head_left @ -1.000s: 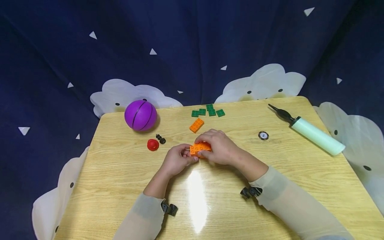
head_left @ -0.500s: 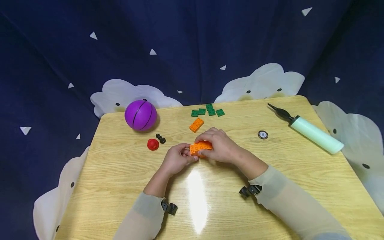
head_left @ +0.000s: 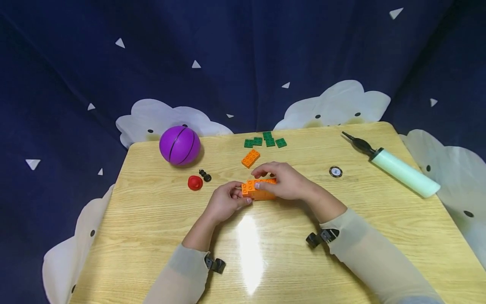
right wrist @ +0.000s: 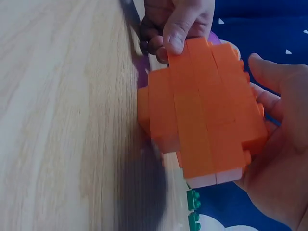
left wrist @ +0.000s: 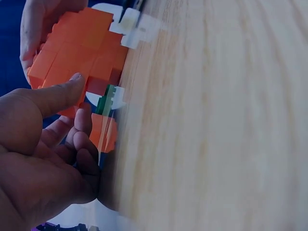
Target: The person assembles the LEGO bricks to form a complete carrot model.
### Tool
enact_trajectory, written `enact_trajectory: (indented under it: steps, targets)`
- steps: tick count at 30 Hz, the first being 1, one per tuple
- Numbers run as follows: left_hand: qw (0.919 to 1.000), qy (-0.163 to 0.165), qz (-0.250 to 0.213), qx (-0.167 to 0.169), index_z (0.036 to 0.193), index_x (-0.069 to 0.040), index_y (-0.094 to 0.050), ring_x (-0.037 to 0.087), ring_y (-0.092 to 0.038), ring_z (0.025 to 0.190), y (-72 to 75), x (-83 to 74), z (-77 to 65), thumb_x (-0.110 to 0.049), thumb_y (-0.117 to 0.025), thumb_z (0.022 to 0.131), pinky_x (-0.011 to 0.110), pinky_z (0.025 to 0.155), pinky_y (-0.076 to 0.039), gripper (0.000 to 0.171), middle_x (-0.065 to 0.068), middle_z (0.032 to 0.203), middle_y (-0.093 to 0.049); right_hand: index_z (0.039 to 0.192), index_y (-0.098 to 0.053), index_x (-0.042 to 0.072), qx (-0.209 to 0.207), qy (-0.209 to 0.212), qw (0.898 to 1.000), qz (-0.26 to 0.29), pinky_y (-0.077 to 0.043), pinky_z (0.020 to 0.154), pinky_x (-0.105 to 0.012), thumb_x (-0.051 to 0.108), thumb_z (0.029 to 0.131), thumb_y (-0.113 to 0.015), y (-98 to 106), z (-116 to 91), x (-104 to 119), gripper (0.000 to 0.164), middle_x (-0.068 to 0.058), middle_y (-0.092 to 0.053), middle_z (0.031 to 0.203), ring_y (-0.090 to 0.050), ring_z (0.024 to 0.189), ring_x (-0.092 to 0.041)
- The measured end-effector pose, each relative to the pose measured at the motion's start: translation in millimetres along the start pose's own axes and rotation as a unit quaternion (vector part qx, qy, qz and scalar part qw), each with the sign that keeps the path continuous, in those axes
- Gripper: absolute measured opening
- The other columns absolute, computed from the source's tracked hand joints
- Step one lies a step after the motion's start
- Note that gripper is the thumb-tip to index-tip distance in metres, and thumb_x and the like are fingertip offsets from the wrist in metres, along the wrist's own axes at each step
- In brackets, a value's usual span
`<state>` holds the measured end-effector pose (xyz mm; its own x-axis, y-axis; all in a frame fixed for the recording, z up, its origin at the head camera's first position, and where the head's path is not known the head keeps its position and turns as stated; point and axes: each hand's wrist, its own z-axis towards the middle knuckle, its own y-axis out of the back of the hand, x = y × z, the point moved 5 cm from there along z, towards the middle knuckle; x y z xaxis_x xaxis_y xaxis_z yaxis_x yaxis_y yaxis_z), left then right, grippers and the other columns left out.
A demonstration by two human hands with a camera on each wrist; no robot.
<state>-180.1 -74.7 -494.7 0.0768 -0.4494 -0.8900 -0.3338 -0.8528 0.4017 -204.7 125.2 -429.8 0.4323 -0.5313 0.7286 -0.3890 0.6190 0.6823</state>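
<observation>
An assembly of orange toy bricks (head_left: 263,194) stands near the middle of the table, its studs facing up. My left hand (head_left: 225,202) pinches its left end, the thumb on the near side, as the left wrist view shows. My right hand (head_left: 290,182) lies over the right end with its fingers loosely bent and lifted off the far side; its thumb is at the top studs. In the right wrist view the stepped outline of the orange assembly (right wrist: 202,110) is plain, with the right thumb apart from it. Behind the assembly lies a loose orange brick (head_left: 250,158).
Several small green bricks (head_left: 270,142) lie at the back of the table (head_left: 159,236). To the left are a purple ball (head_left: 180,145), a red hat-shaped piece (head_left: 195,183) and a black beaded piece (head_left: 205,175). A poker chip (head_left: 336,172) and a hand pump (head_left: 404,173) lie right.
My right hand has loosened its grip on the orange brick assembly and shifted right, its fingers lifting, so more of the near side shows. The left hand keeps its hold.
</observation>
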Motion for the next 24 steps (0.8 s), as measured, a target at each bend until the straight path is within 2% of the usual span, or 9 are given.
enact_trajectory:
  steps: [5, 12, 19, 24]
  targets:
    - [1.0000, -0.005, 0.005, -0.002, 0.125, -0.011, -0.069, 0.017, -0.059, 0.077, -0.1, -0.8, -0.1, -0.020, -0.087, 0.085, 0.032, 0.069, -0.047, 0.044, 0.000, 0.088, -0.072, 0.128, -0.070, 0.011, -0.004, -0.012, 1.000, 0.021, -0.054, 0.094, -0.045, 0.028, 0.100, -0.072, 2, 4, -8, 0.033, -0.001, -0.071, 0.115, -0.062, 0.107, -0.018]
    - [1.0000, -0.005, 0.007, -0.003, 0.127, -0.010, -0.069, 0.017, -0.059, 0.079, -0.1, -1.0, -0.6, -0.019, -0.087, 0.086, 0.032, 0.072, -0.048, 0.046, 0.000, 0.090, -0.072, 0.127, -0.071, 0.013, -0.015, -0.028, 0.999, 0.037, -0.055, 0.083, -0.037, 0.029, 0.101, -0.070, 5, 10, -19, 0.031, 0.004, -0.070, 0.106, -0.064, 0.094, -0.017]
    - [0.9999, -0.007, 0.012, 0.001, 0.134, -0.006, -0.064, 0.017, -0.059, 0.081, -0.4, -1.3, -0.2, -0.021, -0.086, 0.087, 0.031, 0.073, -0.049, 0.054, 0.000, 0.092, -0.071, 0.128, -0.070, 0.012, -0.025, -0.053, 0.997, 0.058, -0.054, 0.088, -0.037, 0.030, 0.102, -0.068, 9, 19, -30, 0.032, 0.002, -0.070, 0.108, -0.063, 0.100, -0.017]
    - [0.9999, -0.003, 0.016, -0.002, 0.132, -0.010, -0.066, 0.018, -0.059, 0.082, 0.6, 0.1, -0.3, -0.021, -0.087, 0.086, 0.032, 0.074, -0.049, 0.051, -0.001, 0.092, -0.070, 0.128, -0.070, 0.011, -0.027, -0.067, 0.995, 0.063, -0.054, 0.092, -0.040, 0.031, 0.103, -0.067, 11, 27, -34, 0.032, 0.001, -0.069, 0.110, -0.062, 0.102, -0.019]
